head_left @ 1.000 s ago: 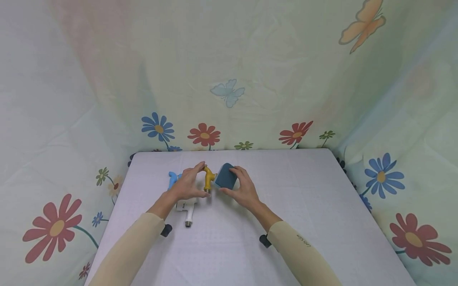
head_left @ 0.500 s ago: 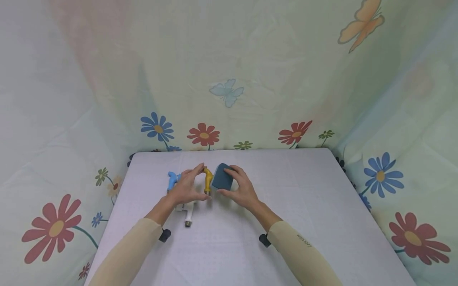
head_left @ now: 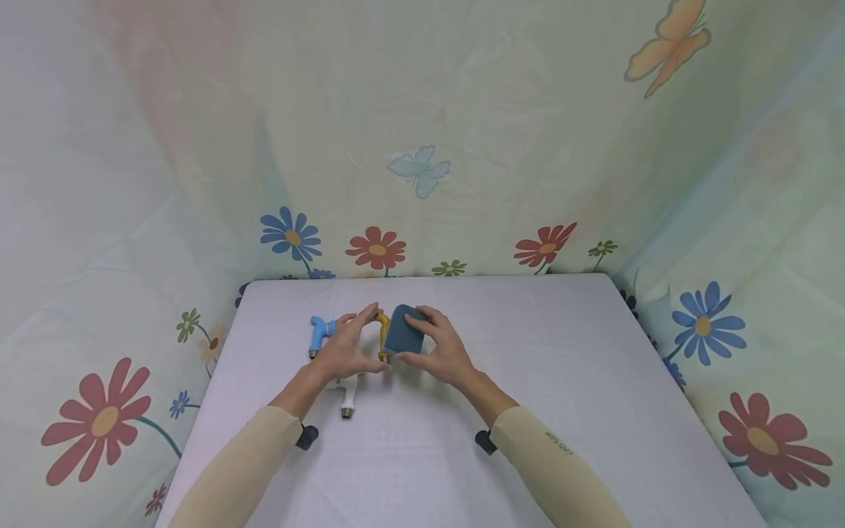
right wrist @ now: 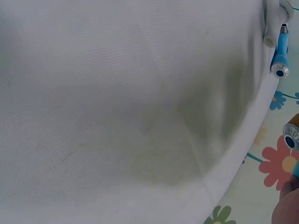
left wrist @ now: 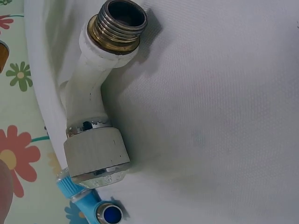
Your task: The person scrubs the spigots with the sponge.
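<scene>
Near the far edge of the table (head_left: 581, 367), left of its middle, the left hand (head_left: 345, 349) holds a yellow tap (head_left: 383, 328), its fingers clamped on the curved far end and its thumb at the near end. The tap's long axis runs roughly far to near, its metal end pointing toward the person. Overlapping its right side in the head view is a dark blue block (head_left: 404, 331) with rounded far corners; whether the two touch, I cannot tell. The right hand (head_left: 444, 352) pinches that block between fingers and thumb. Its broad face shows to the head camera, and its long axis also runs far to near, the far end leaning a little right.

Just left of the left hand, a light blue tap (head_left: 320, 336) lies with its metal end toward the person. Nearer the person, a white tap (head_left: 348, 400) lies partly hidden by the left hand, its threaded metal end likewise pointing nearward. Little table remains beyond the fingertips before the far edge. The widest stretch runs from the right hand out to the right edge; on the left, the two taps narrow the room. Behind the table hangs a flowered curtain (head_left: 488, 213).
</scene>
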The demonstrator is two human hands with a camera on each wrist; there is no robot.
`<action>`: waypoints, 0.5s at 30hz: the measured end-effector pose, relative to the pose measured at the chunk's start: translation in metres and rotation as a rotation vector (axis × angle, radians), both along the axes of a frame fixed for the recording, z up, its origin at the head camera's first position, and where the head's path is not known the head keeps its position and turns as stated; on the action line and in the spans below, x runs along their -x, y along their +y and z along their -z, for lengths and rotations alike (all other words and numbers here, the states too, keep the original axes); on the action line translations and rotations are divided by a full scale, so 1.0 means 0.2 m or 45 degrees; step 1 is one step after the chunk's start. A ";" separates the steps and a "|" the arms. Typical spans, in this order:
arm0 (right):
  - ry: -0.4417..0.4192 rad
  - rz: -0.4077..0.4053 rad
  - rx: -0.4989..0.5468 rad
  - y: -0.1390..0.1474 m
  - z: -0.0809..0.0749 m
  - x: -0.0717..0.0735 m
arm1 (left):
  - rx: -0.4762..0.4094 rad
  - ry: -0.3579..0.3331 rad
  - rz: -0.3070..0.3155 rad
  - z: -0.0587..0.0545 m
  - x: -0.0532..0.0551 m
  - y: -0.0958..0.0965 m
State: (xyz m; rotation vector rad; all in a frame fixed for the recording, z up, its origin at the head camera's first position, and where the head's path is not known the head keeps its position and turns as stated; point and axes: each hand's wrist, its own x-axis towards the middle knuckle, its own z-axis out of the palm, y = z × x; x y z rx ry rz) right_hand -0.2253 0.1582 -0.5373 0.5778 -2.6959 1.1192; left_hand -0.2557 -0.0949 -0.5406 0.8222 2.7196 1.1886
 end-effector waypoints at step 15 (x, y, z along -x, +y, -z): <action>-0.041 0.026 -0.042 -0.01 -0.01 0.01 | 0.025 0.040 0.051 -0.01 -0.01 0.02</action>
